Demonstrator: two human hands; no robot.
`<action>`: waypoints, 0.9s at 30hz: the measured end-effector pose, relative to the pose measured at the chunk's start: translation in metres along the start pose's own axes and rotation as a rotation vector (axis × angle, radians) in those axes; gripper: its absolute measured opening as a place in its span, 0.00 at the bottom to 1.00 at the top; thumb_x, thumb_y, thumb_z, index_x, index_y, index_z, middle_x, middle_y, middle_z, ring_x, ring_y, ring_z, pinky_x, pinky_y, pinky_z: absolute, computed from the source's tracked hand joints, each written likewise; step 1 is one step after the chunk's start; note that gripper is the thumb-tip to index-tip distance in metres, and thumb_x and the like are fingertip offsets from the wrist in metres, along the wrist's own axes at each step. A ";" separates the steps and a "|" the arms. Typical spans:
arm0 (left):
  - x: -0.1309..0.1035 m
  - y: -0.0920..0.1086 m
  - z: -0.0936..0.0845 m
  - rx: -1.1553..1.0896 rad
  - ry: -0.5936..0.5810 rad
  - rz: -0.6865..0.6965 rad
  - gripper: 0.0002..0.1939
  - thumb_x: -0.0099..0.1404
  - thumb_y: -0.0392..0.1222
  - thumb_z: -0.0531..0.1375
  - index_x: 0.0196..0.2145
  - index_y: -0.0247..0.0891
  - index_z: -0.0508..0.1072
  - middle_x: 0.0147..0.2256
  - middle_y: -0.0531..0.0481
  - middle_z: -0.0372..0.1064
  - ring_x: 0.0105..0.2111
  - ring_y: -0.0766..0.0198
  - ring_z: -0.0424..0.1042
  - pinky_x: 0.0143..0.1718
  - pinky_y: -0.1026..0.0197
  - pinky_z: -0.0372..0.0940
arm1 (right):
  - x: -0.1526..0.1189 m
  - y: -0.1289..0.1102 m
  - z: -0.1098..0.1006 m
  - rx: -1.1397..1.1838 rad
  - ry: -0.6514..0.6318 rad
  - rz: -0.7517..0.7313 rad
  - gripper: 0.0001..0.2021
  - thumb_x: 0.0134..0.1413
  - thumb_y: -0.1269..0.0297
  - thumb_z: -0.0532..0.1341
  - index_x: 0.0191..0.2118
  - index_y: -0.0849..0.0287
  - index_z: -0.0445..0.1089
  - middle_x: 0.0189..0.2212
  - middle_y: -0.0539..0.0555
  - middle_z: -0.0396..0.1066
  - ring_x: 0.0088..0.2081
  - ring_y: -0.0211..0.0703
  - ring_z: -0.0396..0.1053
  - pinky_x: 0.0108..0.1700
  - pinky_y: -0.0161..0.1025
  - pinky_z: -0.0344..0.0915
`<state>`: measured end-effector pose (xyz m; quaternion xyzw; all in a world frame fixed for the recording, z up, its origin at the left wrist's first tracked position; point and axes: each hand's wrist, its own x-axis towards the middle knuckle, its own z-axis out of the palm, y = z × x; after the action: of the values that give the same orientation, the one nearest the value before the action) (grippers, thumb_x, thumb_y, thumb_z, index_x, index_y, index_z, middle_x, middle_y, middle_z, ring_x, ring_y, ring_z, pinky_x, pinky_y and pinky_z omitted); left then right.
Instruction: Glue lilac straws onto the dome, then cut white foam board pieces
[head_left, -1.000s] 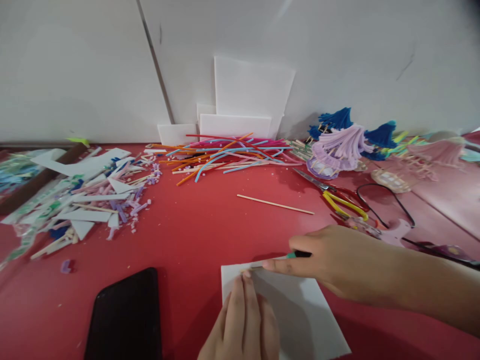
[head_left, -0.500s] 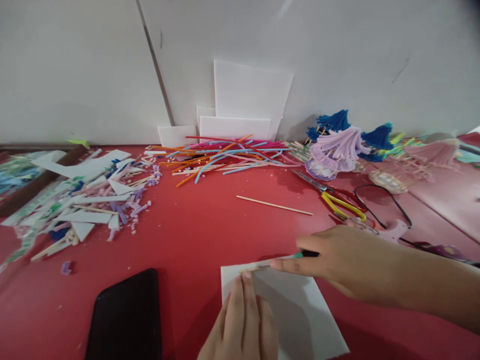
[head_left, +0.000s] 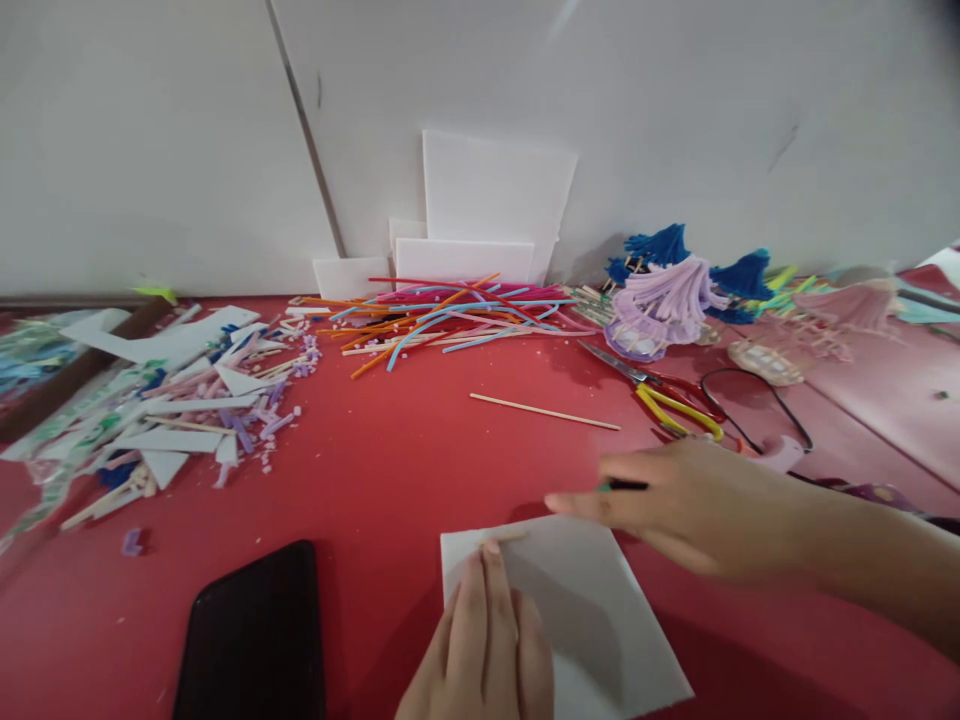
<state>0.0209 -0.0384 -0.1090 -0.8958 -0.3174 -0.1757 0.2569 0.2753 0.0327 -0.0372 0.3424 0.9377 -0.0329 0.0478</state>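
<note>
My left hand (head_left: 484, 640) has its fingers close together, pinning a short thin wooden stick (head_left: 513, 535) to a white foam board (head_left: 592, 620). The stick lies near the board's far edge. Over the board's far right corner is my right hand (head_left: 667, 500), slightly blurred. It grips a craft knife (head_left: 626, 485) with a dark and green handle, the index finger reaching forward; its blade is hard to make out. Beyond both hands, a longer wooden stick (head_left: 545, 411) rests on the red table (head_left: 390, 460).
A black phone (head_left: 251, 630) lies left of the board. Scraps (head_left: 187, 400) are heaped at the left. Coloured pipe cleaners (head_left: 457, 315) lie before white boards (head_left: 499, 185) against the wall. Yellow-handled scissors (head_left: 671, 405) and small fringed umbrella-like pieces (head_left: 667, 300) occupy the right.
My right hand with the craft knife has lifted off the stick and shifted slightly up and right. The left hand keeps its place on the stick.
</note>
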 end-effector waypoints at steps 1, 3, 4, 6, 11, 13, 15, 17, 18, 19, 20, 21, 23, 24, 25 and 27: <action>0.000 0.001 0.000 -0.002 -0.006 -0.012 0.10 0.65 0.28 0.48 0.41 0.31 0.67 0.40 0.38 0.76 0.41 0.52 0.76 0.38 0.61 0.72 | 0.002 0.000 0.002 0.020 0.044 0.037 0.32 0.56 0.75 0.53 0.63 0.40 0.54 0.32 0.48 0.69 0.24 0.35 0.64 0.22 0.34 0.48; -0.001 0.001 0.001 -0.023 -0.005 -0.044 0.10 0.64 0.28 0.49 0.42 0.31 0.67 0.41 0.37 0.75 0.42 0.50 0.76 0.39 0.59 0.72 | 0.011 -0.004 0.009 0.056 0.136 0.117 0.30 0.58 0.75 0.51 0.64 0.45 0.54 0.37 0.51 0.70 0.29 0.36 0.66 0.26 0.33 0.56; -0.002 0.000 0.002 -0.039 -0.001 -0.060 0.11 0.64 0.29 0.49 0.42 0.32 0.66 0.41 0.36 0.75 0.42 0.50 0.76 0.39 0.58 0.71 | 0.017 -0.007 0.015 0.063 0.176 0.155 0.30 0.57 0.76 0.51 0.64 0.46 0.54 0.39 0.52 0.70 0.31 0.37 0.67 0.29 0.33 0.59; -0.003 -0.002 0.002 -0.075 -0.012 -0.081 0.11 0.64 0.31 0.49 0.43 0.33 0.66 0.42 0.37 0.75 0.42 0.49 0.75 0.40 0.55 0.71 | 0.031 -0.014 0.030 0.050 0.241 0.205 0.29 0.57 0.77 0.53 0.61 0.42 0.59 0.40 0.52 0.69 0.34 0.39 0.67 0.35 0.35 0.62; -0.002 -0.008 -0.003 -0.139 -0.122 -0.096 0.13 0.67 0.42 0.49 0.45 0.35 0.67 0.44 0.39 0.73 0.42 0.49 0.73 0.40 0.52 0.70 | 0.056 -0.022 0.053 0.034 0.358 0.333 0.23 0.58 0.75 0.56 0.55 0.42 0.68 0.41 0.54 0.69 0.41 0.45 0.66 0.41 0.41 0.64; 0.000 -0.009 -0.007 -0.150 -0.158 -0.077 0.14 0.65 0.44 0.53 0.45 0.35 0.68 0.45 0.40 0.72 0.42 0.50 0.72 0.41 0.53 0.70 | 0.057 -0.022 0.051 0.086 0.401 0.337 0.17 0.61 0.71 0.55 0.52 0.47 0.71 0.41 0.56 0.69 0.42 0.47 0.65 0.43 0.44 0.64; 0.002 -0.010 -0.010 -0.164 -0.190 -0.062 0.17 0.61 0.47 0.58 0.45 0.35 0.69 0.46 0.41 0.72 0.41 0.51 0.72 0.41 0.55 0.70 | 0.054 -0.025 0.047 0.127 0.478 0.323 0.14 0.61 0.69 0.55 0.48 0.53 0.73 0.40 0.58 0.68 0.43 0.48 0.64 0.43 0.45 0.63; 0.004 -0.013 -0.011 -0.176 -0.194 -0.065 0.22 0.58 0.50 0.61 0.46 0.35 0.68 0.45 0.41 0.72 0.41 0.51 0.72 0.39 0.56 0.70 | 0.050 -0.031 0.045 0.176 0.548 0.227 0.11 0.61 0.68 0.55 0.42 0.58 0.74 0.36 0.57 0.69 0.39 0.45 0.64 0.41 0.43 0.62; 0.004 -0.015 -0.011 -0.180 -0.189 -0.066 0.25 0.57 0.52 0.62 0.47 0.33 0.67 0.45 0.40 0.72 0.41 0.51 0.72 0.40 0.55 0.70 | 0.049 -0.035 0.045 0.213 0.558 0.146 0.10 0.61 0.67 0.54 0.39 0.59 0.74 0.33 0.56 0.69 0.36 0.44 0.63 0.38 0.42 0.61; 0.004 -0.017 -0.011 -0.184 -0.175 -0.062 0.28 0.57 0.54 0.62 0.49 0.32 0.66 0.44 0.40 0.72 0.42 0.50 0.72 0.40 0.55 0.70 | 0.048 -0.039 0.046 0.255 0.544 0.063 0.10 0.61 0.66 0.55 0.36 0.60 0.73 0.31 0.55 0.68 0.33 0.42 0.62 0.36 0.40 0.60; 0.003 -0.019 -0.011 -0.185 -0.149 -0.053 0.30 0.58 0.55 0.61 0.50 0.31 0.65 0.45 0.38 0.72 0.43 0.49 0.71 0.41 0.54 0.69 | 0.047 -0.043 0.048 0.295 0.518 -0.006 0.09 0.60 0.63 0.56 0.34 0.60 0.71 0.29 0.54 0.68 0.31 0.41 0.61 0.34 0.40 0.59; 0.003 -0.022 -0.011 -0.183 -0.123 -0.041 0.31 0.59 0.55 0.61 0.52 0.30 0.63 0.45 0.37 0.71 0.45 0.48 0.71 0.43 0.52 0.69 | 0.047 -0.046 0.050 0.329 0.490 -0.057 0.10 0.58 0.60 0.57 0.33 0.60 0.70 0.29 0.53 0.68 0.30 0.41 0.61 0.32 0.39 0.58; 0.002 -0.027 -0.011 -0.181 -0.066 -0.018 0.31 0.62 0.55 0.58 0.54 0.30 0.60 0.48 0.36 0.70 0.47 0.47 0.70 0.46 0.51 0.67 | 0.049 -0.050 0.053 0.367 0.460 -0.086 0.11 0.57 0.57 0.58 0.34 0.61 0.69 0.29 0.53 0.68 0.29 0.40 0.61 0.31 0.38 0.57; 0.003 -0.030 -0.012 -0.185 -0.055 -0.017 0.31 0.63 0.55 0.57 0.56 0.31 0.59 0.49 0.35 0.70 0.49 0.47 0.70 0.47 0.50 0.67 | 0.050 -0.051 0.054 0.375 0.454 -0.077 0.11 0.57 0.58 0.58 0.33 0.61 0.69 0.28 0.53 0.68 0.29 0.40 0.61 0.31 0.38 0.57; 0.004 -0.033 -0.013 -0.197 -0.069 -0.029 0.32 0.63 0.56 0.58 0.57 0.31 0.57 0.50 0.35 0.69 0.50 0.47 0.69 0.47 0.50 0.67 | 0.051 -0.051 0.054 0.382 0.443 -0.068 0.10 0.59 0.60 0.56 0.33 0.61 0.69 0.28 0.53 0.67 0.29 0.40 0.61 0.31 0.38 0.57; 0.009 -0.040 -0.016 -0.252 -0.151 -0.092 0.38 0.59 0.58 0.61 0.58 0.31 0.56 0.52 0.33 0.68 0.51 0.45 0.68 0.47 0.49 0.67 | 0.052 -0.050 0.052 0.409 0.407 -0.055 0.11 0.62 0.65 0.53 0.32 0.61 0.69 0.28 0.53 0.68 0.29 0.39 0.61 0.31 0.37 0.57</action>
<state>-0.0017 -0.0165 -0.0775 -0.9161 -0.3519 -0.1578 0.1093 0.2068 0.0225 -0.0934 0.3192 0.9109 -0.1530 -0.2122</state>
